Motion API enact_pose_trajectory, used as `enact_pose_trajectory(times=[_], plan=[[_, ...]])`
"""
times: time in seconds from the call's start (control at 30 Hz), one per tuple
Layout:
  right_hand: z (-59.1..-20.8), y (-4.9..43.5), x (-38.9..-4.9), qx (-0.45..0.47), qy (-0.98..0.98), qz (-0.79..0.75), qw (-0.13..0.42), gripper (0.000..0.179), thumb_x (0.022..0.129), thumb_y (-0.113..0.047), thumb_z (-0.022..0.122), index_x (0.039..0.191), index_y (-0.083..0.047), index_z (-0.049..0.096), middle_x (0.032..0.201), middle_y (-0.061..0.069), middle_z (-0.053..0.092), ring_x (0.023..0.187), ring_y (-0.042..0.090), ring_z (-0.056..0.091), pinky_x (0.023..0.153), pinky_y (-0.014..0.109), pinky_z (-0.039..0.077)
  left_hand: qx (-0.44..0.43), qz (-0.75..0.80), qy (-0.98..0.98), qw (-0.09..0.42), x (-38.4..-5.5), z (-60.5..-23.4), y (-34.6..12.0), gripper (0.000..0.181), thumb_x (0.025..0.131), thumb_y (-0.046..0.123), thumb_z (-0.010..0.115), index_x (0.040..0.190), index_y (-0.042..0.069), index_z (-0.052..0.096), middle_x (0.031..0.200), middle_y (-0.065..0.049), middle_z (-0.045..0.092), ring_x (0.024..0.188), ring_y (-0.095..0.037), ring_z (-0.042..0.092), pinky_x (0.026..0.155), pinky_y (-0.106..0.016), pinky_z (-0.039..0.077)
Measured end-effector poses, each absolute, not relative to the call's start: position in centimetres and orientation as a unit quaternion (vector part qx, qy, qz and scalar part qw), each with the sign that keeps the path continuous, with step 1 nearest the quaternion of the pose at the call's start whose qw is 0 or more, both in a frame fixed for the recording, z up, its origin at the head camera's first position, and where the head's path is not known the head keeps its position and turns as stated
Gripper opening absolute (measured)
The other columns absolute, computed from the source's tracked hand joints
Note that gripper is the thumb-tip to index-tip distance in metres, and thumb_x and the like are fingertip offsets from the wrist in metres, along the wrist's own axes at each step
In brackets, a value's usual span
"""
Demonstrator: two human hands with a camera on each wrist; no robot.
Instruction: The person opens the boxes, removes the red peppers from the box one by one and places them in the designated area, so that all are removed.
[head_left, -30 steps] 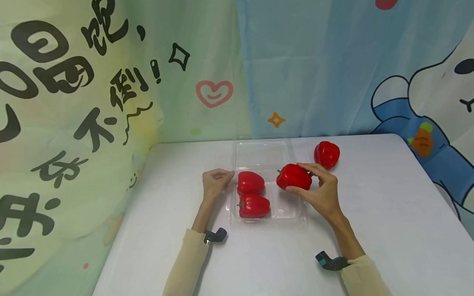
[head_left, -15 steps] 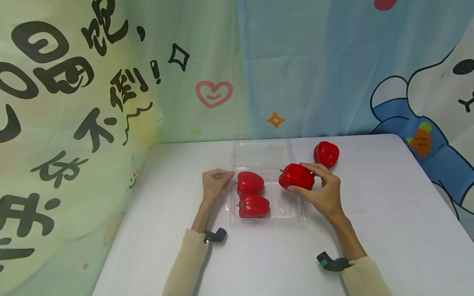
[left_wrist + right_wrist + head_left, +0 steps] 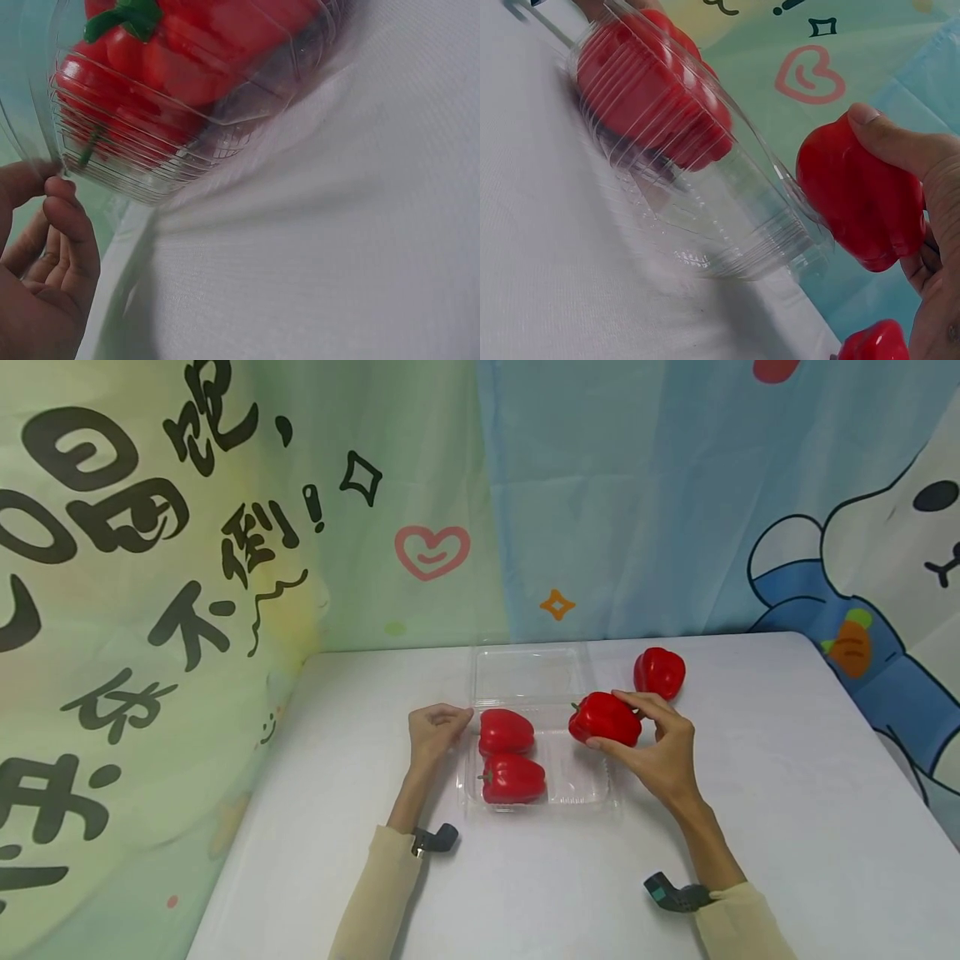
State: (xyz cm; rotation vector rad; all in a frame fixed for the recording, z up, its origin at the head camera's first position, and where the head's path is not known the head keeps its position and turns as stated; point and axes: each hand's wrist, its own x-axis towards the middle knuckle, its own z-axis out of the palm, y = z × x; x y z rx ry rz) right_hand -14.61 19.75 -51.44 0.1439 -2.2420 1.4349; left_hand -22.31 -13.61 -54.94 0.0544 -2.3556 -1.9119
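With my right hand, I'm holding a red pepper, fingers clamped around it, up by the right rim of the clear box. With my left hand, I'm pinching the box's left edge. Two peppers are lying in its left half; another pepper is resting on the tabletop beyond my right hand.
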Motion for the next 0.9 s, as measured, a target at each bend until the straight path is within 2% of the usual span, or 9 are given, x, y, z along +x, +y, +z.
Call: enact_pose_trajectory(times=[0.4,0.9], plan=[[-51.3,20.2,-14.5,0.05,-0.815,0.526,0.24,0.071,0.074,-0.004,0.098,0.14,-0.016,0.075,0.137,0.012,0.075,0.12,0.0,0.061,0.095,0.009,0.051,0.025,-0.633,-0.771,0.056,-22.1,-54.8,-13.4,0.021,0.094,0.016,0.084,0.09,-0.004,0.081,0.075,-0.026,0.075,0.055,-0.009,0.06,0.054,-0.022,0.045],[-51.4,20.9,-14.5,0.055,-0.809,0.527,0.255,0.076,0.069,-0.001,0.1,0.14,-0.011,0.074,0.136,0.016,0.075,0.12,-0.002,0.062,0.097,0.007,0.05,0.032,-0.627,-0.776,0.055,-22.1,-54.9,-13.5,0.024,0.094,0.019,0.085,0.09,-0.004,0.081,0.079,-0.026,0.077,0.058,-0.008,0.062,0.056,-0.022,0.047]])
